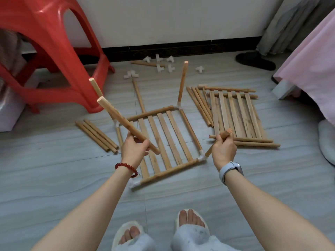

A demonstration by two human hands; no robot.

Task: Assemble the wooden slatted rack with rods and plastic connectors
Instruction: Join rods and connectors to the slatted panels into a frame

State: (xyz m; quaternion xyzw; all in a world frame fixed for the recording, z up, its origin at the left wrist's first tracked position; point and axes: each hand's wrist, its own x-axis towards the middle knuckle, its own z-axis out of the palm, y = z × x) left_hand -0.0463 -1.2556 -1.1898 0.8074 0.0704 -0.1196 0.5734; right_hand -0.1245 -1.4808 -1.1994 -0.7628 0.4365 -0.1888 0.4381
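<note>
Above slatted panel (163, 140), left hand (134, 149) gripping rod (126, 124)

There is only one view, from a wide-angle camera on my head, looking forward and steeply down over my outstretched forearms to the floor (54, 178). It sits close enough that my left hand (134, 148) and right hand (223, 150) fill the middle of the picture, with my slippered feet (192, 225) at the bottom edge. The far reach of the view ends at the wall (172, 19) along the top, and the wide lens bends the lines near the corners.
</note>
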